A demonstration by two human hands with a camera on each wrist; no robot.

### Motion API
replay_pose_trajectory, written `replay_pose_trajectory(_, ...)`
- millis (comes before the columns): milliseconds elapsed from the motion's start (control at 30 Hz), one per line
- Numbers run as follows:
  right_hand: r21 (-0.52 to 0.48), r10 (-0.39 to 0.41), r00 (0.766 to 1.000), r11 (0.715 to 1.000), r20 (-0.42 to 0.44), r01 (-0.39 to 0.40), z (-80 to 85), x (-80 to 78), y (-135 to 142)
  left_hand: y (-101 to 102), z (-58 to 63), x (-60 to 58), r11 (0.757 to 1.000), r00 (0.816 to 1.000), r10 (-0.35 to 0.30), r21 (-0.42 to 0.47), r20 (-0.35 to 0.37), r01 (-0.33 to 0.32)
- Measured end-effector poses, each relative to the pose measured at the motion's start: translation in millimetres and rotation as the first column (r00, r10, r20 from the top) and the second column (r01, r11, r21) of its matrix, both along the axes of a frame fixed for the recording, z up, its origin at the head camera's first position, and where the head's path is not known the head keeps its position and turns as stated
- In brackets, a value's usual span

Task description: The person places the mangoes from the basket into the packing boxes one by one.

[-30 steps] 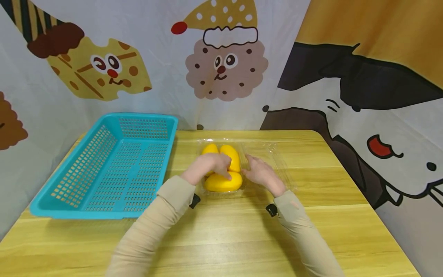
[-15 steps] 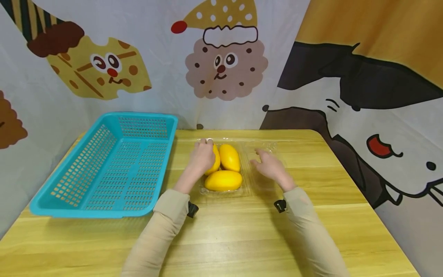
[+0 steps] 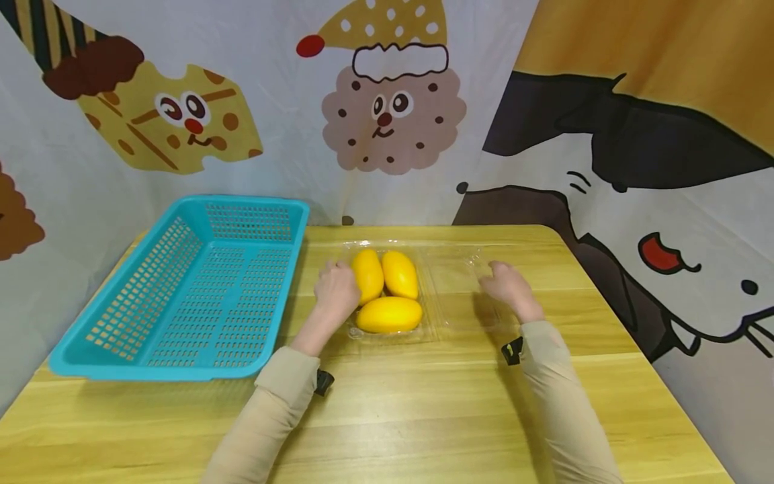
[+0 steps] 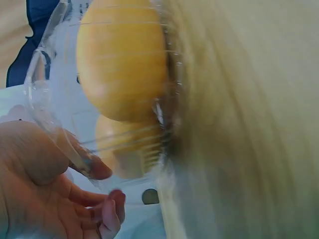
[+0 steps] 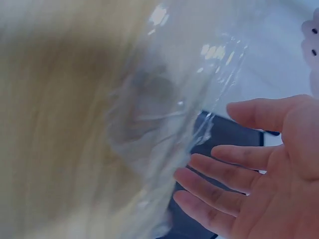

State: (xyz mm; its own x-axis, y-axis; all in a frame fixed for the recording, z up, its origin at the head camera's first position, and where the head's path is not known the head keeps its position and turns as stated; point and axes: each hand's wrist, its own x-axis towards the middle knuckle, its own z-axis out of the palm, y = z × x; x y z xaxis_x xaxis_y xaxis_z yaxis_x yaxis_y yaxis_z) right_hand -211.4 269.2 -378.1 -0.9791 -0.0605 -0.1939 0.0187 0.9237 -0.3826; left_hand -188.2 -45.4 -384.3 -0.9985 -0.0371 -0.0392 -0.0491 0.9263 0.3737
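Note:
Three yellow mangoes lie in the left half of a hinged clear plastic box; its clear lid is spread out to the right. My left hand is at the box's left edge, beside the mangoes. In the left wrist view, the left thumb lies against the plastic edge, with bent fingers below and a gap between. Near the lid's right edge is my right hand. The right wrist view has its fingers loosely extended beside the clear plastic, holding nothing.
A turquoise plastic basket with perforated sides stands on the wooden table, left of the box. Behind the table hangs a cartoon-printed cloth.
My left hand has moved off the front mango, up to the box's far left, then down along its left edge. My right hand has moved right across the lid to its right edge.

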Motion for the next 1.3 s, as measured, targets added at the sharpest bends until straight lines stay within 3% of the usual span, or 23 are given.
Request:
replay_pose_trajectory(200, 0.033, -0.011, 0.998, 0.999, 0.065, 0.009, -3.2, -2.4, 8.5, -2.1, -6.6, 1.6, 1.000, 0.999, -0.007, 0.018, 0.032, 0.007)
replay_pose_trajectory(400, 0.052, -0.008, 1.000, 0.999, 0.010, 0.007, 3.3, -3.5, 15.0, -2.0, -10.1, 1.1, 0.999, 0.999, -0.008, 0.050, 0.037, 0.006)
replay_pose_trajectory(933, 0.059, -0.020, 0.990, 0.998, -0.141, 0.028, 64.5, 11.5, 5.4, -3.7, -13.5, 0.7, 0.997, 1.000, -0.011, 0.073, 0.000, 0.011)
replay_pose_trajectory(1300, 0.004, 0.023, 0.970, 1.000, -0.240, -0.022, 102.5, 31.1, -14.0, -3.4, -16.3, -2.3, 0.994, 0.998, -0.047, 0.099, -0.039, 0.051)
